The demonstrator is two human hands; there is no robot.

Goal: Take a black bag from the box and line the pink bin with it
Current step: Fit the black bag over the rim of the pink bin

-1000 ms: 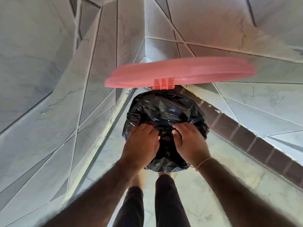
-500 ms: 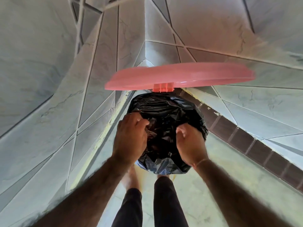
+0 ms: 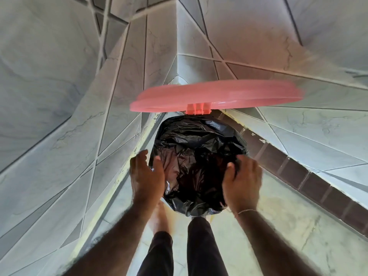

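Left hand [image 3: 146, 176] and right hand [image 3: 242, 181] each grip opposite edges of the black bag [image 3: 199, 148]; pink lid [image 3: 217, 96] raised.

bag [image 3: 199, 160] between both hands, raised lid [image 3: 217, 96] behind, walls either side

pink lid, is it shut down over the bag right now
No, the pink lid stands raised on its hinge above the black bag, whose mouth both hands are spreading open.

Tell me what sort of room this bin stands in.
Probably a bathroom or utility corner, though I cannot be sure. Marble-look tiles cover the walls and the floor, a dark tile skirting runs along the base, and a pink bin lid stands open over a black bag.
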